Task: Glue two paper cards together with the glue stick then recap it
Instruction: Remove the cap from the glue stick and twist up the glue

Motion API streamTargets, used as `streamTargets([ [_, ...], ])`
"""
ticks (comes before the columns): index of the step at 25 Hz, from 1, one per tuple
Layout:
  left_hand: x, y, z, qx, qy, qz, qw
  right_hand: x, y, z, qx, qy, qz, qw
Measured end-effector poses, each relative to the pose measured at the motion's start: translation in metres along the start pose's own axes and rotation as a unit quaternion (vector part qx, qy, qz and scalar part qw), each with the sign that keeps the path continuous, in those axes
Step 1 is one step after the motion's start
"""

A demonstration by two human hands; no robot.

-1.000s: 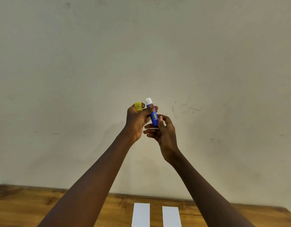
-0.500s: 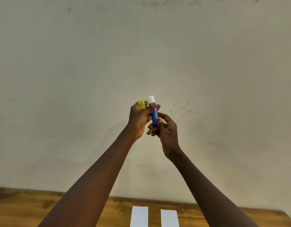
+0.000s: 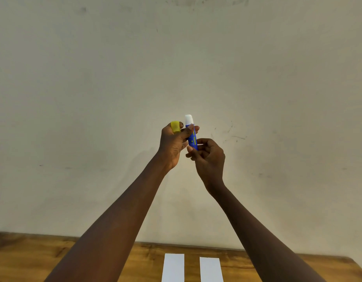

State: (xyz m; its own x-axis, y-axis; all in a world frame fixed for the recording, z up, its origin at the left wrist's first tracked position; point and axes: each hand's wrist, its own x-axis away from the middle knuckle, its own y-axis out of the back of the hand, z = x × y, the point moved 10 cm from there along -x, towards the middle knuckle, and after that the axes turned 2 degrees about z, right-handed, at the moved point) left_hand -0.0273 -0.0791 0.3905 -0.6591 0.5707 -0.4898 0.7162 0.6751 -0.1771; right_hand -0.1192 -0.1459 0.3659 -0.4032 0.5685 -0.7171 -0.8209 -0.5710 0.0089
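The glue stick (image 3: 192, 136) is held up in the air in front of the pale wall (image 3: 94, 88), nearly upright with a slight lean, its blue barrel printed with yellow marks and its white glue end showing bare at the top. The left hand (image 3: 173, 144) has it pinched high on the barrel, thumb lying across the front and fingertips showing behind, so the white tip stands clear above that grip. The same hand also keeps the yellow cap (image 3: 175, 126) tucked between its fingers just to the left of the stick, off the tube and apart from the white end. The right hand (image 3: 209, 157) is closed on the lower end of the barrel, thumb and curled fingers wrapped about the base, which is hidden inside them. The two hands meet close around the tube, both arms stretched up and forward. Well below, at the bottom edge of the view, two white paper cards (image 3: 173, 267) lie flat side by side on the wooden table (image 3: 43, 257), a narrow strip of bare wood between them, both cut off by the frame.
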Motion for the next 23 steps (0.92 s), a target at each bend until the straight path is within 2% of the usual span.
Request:
streamTargets([
  [6, -0.006, 0.003, 0.005, 0.041, 0.020, 0.003, 0.999, -0.006, -0.019, -0.007, -0.148, -0.072, 0.109, 0.980],
  [8, -0.006, 0.003, 0.006, 0.032, 0.022, -0.001, 0.999, -0.008, -0.016, -0.006, -0.147, -0.076, 0.096, 0.982],
  [12, -0.006, 0.000, 0.004, 0.021, 0.015, -0.013, 1.000, -0.010, 0.001, 0.003, 0.020, -0.011, 0.001, 1.000],
  [13, -0.006, -0.001, 0.004, 0.015, 0.017, -0.013, 1.000, -0.010, 0.002, 0.003, 0.028, -0.005, -0.008, 1.000],
  [16, -0.005, -0.004, 0.003, 0.007, 0.020, -0.003, 1.000, -0.010, -0.006, -0.001, -0.056, -0.036, 0.037, 0.997],
  [19, -0.005, -0.004, 0.003, 0.027, 0.015, 0.010, 0.999, -0.006, -0.018, -0.007, -0.165, -0.069, 0.098, 0.979],
  [21, -0.006, -0.005, 0.002, 0.027, 0.007, 0.017, 0.999, -0.005, -0.020, -0.009, -0.182, -0.081, 0.109, 0.974],
  [23, -0.007, -0.004, 0.001, 0.024, 0.002, 0.017, 1.000, -0.007, -0.015, -0.006, -0.142, -0.061, 0.083, 0.985],
])
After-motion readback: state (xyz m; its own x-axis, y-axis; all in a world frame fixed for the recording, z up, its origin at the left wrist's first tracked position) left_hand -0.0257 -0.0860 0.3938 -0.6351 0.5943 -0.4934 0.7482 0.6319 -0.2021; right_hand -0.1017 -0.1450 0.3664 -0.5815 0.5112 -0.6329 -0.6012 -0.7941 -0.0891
